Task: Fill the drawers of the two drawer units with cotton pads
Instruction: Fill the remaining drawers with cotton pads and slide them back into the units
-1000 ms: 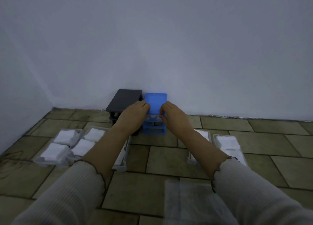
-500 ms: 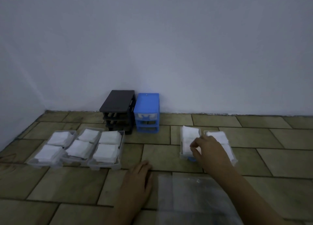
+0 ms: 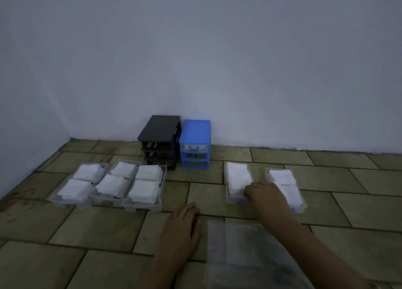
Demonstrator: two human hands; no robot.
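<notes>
The right hand (image 3: 264, 193) curls its grip on the front edge of a filled drawer (image 3: 237, 180) at four o'clock from the blue drawer unit (image 3: 195, 144). The left hand (image 3: 182, 225) lies flat on the floor (image 3: 104, 223), fingers apart.

Two bare forearms, sleeves unseen

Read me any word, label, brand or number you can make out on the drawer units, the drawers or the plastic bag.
None can be read.
Black drawer unit: no print shows.
Blue drawer unit: only a tiny mark near its top's far edge, too small to read.
Drawers with cotton pads: plain white, no text.
Clear plastic bag: blurred, nothing legible.
</notes>
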